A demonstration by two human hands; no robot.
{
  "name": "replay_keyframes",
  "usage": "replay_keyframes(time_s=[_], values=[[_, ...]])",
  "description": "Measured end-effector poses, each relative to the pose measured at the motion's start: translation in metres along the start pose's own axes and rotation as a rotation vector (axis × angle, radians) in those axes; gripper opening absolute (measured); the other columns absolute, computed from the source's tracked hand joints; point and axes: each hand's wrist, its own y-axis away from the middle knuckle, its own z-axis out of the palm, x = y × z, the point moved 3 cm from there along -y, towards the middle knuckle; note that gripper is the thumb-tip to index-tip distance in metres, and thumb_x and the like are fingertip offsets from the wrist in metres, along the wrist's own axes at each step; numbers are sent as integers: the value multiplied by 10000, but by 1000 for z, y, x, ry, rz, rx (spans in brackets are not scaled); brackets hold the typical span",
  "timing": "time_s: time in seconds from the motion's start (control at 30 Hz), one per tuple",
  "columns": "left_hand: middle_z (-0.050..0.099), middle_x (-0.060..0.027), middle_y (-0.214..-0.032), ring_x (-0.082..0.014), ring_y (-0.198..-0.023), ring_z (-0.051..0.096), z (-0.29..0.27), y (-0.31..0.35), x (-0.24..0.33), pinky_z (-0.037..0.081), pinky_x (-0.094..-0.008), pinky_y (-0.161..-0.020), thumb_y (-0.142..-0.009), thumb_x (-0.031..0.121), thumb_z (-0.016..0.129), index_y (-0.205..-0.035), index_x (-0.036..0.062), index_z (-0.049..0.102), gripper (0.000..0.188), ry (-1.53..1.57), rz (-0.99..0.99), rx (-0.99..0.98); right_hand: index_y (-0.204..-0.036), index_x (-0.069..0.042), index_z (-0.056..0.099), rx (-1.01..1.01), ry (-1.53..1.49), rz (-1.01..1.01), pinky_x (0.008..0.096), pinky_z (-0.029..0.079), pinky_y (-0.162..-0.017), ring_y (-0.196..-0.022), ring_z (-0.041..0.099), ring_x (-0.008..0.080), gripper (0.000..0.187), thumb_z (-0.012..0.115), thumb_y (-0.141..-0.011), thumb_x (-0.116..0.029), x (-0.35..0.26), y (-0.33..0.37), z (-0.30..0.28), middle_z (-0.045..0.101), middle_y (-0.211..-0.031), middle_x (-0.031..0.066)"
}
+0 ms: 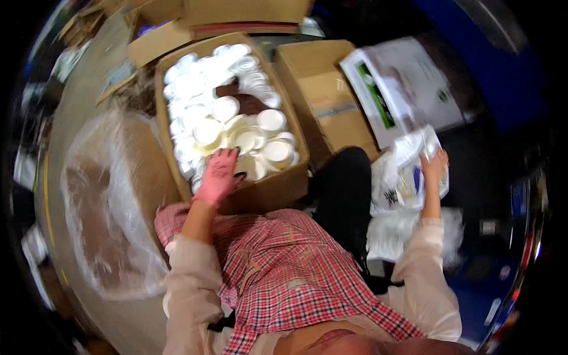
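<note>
My left hand [219,176], in a pink glove with dark fingertips, rests over the near end of a cardboard box [260,196] full of round lids. Its thumb stands apart from the fingers, which touch the white and cream lids [245,139]. Nothing shows gripped in it. Off to the right, my bare right hand [435,165] is at the edge of a white plastic bag [387,177], the fingers bent around its side. Motion blurs that hand a little. Something pale with a purple patch shows inside the bag. Reddish-brown pieces [251,105] lie among the lids.
Beside the lid box stands another cardboard box [325,112], with a white box [408,89] bearing a green stripe to its right. Clear plastic film [89,236] hangs over a carton at left. A clear plastic packet [390,239] lies below the bag. More cartons [236,15] stand behind.
</note>
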Motion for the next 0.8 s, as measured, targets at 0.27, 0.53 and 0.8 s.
replay_keyframes(time_s=[0.27, 0.53, 0.8], values=[[603, -161, -1082, -322, -1047, 583, 6, 12, -26, 467, -415, -889, -851, 357, 644, -1167, 45, 551, 453, 146, -110, -101, -1179, -1, 589, -402, -772, -807, 414, 422, -994, -1148, 535, 365, 334, 624, -879, -143, -381, 37, -61, 577, -1205, 190], [621, -178, -1049, -337, -1015, 598, -6, 20, -45, 472, -417, -881, -860, 369, 630, -1125, 45, 539, 429, 253, -189, -74, -1100, -63, 605, -15, -591, -1319, 458, 449, -846, -1053, 541, 316, 328, 655, -813, -213, -681, 102, 16, 590, -1137, 117], [548, -178, -1183, -335, -1104, 526, -57, 28, -112, 444, -428, -904, -822, 362, 675, -1256, 30, 498, 574, 147, -699, 476, -882, -102, 660, -123, -786, -1489, 455, 436, -786, -931, 567, 288, 106, 617, -845, -191, -706, 93, -33, 645, -918, 54]])
